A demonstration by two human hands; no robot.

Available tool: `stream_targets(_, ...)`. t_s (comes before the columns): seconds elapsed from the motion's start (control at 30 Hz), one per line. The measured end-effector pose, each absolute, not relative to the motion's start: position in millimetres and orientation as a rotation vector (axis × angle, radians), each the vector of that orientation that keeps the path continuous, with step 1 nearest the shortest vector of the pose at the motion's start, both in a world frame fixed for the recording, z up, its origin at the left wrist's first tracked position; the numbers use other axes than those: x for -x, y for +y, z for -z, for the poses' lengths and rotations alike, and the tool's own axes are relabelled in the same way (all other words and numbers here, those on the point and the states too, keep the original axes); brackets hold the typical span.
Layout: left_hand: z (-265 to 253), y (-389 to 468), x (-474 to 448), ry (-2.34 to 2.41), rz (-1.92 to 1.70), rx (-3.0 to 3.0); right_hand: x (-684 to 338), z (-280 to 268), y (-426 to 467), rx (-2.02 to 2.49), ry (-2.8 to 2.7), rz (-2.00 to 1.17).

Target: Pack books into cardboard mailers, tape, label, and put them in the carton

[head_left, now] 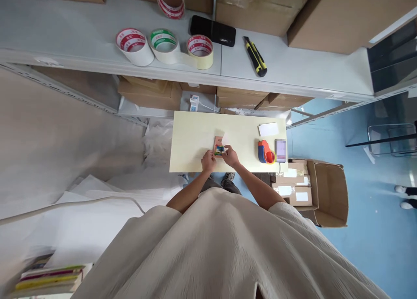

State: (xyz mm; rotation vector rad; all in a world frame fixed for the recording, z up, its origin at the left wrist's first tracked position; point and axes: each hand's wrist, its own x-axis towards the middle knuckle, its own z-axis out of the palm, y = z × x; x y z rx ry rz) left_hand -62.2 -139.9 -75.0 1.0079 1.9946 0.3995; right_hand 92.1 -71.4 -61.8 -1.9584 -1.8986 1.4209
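A small, flat, pinkish-orange printed item with a dark, colourful picture [219, 148] is at the middle of the pale yellow table [192, 132]. Whether it is a box, a packet or a booklet I cannot tell. My left hand [209, 161] is closed at its lower left edge, fingers bent. On its right side, my right hand [231, 156] pinches the edge with thumb and fingers. Off to the right stand a red and blue tape dispenser [262, 150], a device with a lit screen [280, 150] and a white sheet or card stack [268, 129].
Above the table's far side runs a grey shelf [84, 30] bearing tape rolls [138, 51], a black phone [213, 30], a yellow utility knife [255, 56] and cartons [260, 8]. An open carton [330, 190] with boxes sits right of the table. White sheeting [91, 221] covers the left floor.
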Motion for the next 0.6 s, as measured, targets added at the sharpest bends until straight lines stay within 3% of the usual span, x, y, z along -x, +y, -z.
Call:
stream_targets(0.4, 71.8, -147.4, 89.7, 1.804, -0.334, -1.080, -68.6, 98.8, -78.9, 1.980, -1.940, -1.455)
stream_targets(0.6, 67.0, -127.1, 76.2, 1.764, -0.273, -1.454, -76.4, 109.5, -79.3, 1.836, -1.710, -1.631)
